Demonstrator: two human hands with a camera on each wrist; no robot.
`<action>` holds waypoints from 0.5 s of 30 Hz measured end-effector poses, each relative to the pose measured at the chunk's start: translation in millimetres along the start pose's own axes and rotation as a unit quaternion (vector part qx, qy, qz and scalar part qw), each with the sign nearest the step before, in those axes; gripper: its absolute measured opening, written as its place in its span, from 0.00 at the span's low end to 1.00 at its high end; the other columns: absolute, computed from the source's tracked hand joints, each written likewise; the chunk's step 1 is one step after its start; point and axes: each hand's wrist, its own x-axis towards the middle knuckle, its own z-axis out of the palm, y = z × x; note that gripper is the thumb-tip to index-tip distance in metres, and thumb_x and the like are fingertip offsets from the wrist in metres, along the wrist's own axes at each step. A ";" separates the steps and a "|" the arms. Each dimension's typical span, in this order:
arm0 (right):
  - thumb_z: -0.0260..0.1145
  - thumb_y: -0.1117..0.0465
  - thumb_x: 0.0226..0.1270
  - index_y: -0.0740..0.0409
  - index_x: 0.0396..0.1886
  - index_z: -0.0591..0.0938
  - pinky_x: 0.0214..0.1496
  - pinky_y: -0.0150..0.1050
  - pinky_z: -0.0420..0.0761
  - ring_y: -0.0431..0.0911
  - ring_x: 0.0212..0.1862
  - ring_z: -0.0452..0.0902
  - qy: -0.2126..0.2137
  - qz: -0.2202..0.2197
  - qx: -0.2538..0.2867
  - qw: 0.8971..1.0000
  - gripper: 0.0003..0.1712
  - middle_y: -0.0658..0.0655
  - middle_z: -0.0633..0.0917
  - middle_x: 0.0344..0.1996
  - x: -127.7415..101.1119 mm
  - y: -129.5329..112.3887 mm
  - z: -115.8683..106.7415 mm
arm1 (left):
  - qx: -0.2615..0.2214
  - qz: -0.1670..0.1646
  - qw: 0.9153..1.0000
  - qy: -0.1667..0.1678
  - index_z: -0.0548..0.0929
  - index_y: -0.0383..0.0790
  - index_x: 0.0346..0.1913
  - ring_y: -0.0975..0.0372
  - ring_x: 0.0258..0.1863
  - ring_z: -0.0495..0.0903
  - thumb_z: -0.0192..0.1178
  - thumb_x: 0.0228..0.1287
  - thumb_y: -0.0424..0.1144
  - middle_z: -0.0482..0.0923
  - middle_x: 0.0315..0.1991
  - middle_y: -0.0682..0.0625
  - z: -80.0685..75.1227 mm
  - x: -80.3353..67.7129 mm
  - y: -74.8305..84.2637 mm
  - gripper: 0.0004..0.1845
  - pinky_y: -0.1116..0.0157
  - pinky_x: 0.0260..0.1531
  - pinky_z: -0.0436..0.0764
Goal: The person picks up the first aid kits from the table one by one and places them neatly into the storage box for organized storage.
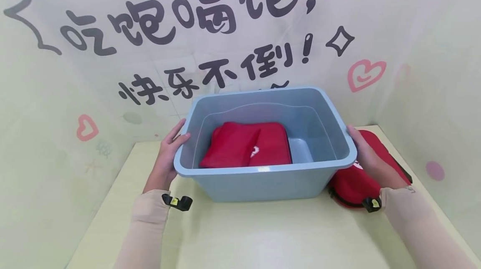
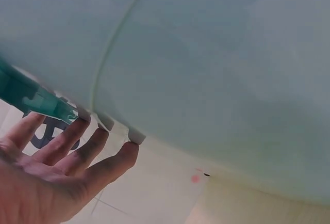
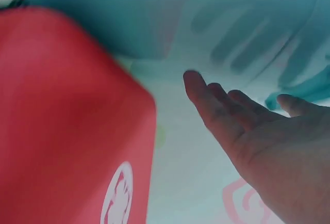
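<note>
A blue-grey plastic bin stands above the pale table with its opening tilted toward me. Folded inside lies a red fabric pouch with a white mark and a dark zipper edge; red cloth covers its left part. My left hand touches the bin's left side, thumb at the rim, fingers spread. In the left wrist view its fingertips rest on the outer wall. On the opposite side is my right hand, its fingers nearly straight along the bin; the right wrist view does not settle their contact.
Another red pouch lies on the table at the right, partly under my right forearm and beside the bin. Behind the table rises a pale wall with dark lettering and pink hearts. Black straps circle both wrists.
</note>
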 end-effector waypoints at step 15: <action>0.38 0.41 0.80 0.63 0.79 0.38 0.66 0.72 0.59 0.76 0.71 0.48 -0.002 0.115 -0.110 0.987 0.43 0.77 0.49 0.73 -18.6 16.3 -61.3 | -0.008 0.009 1.000 -0.008 0.59 0.60 0.78 0.48 0.72 0.57 0.56 0.74 0.43 0.57 0.75 0.43 -6.1 -2.5 6.4 0.33 0.42 0.69 0.59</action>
